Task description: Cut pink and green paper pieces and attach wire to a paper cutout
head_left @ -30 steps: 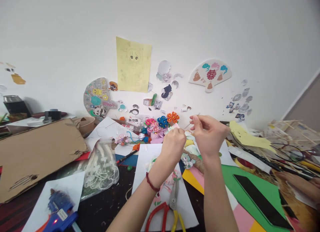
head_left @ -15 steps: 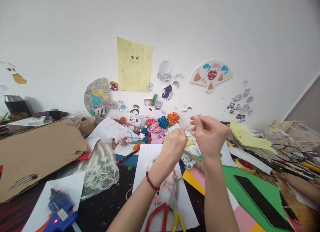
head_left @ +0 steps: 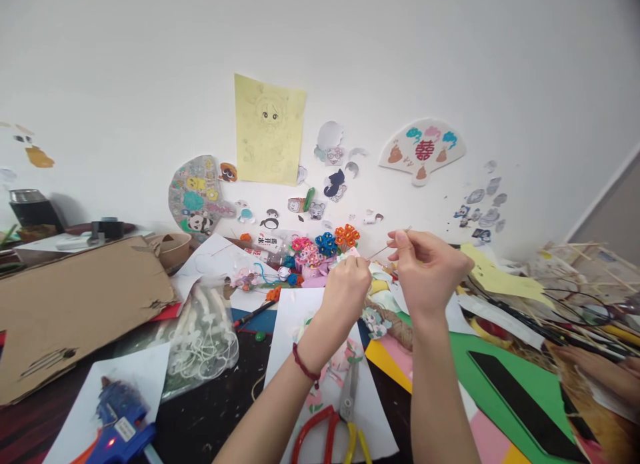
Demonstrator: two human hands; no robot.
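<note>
Head view: we are clenching our left hand (head_left: 347,284) beyond the scissors (head_left: 346,405), contents hidden, perhaps for bracing; beyond and right of them, we are pinching a thin stick (head_left: 380,251) in our right hand (head_left: 427,271), probably for fine control.

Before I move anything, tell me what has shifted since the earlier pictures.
The right hand has moved slightly to the right, away from the left hand, and more of the thin strand shows between them. No taking hold or letting go is visible. The left hand, the scissors and the blue glue gun stayed put.
</note>
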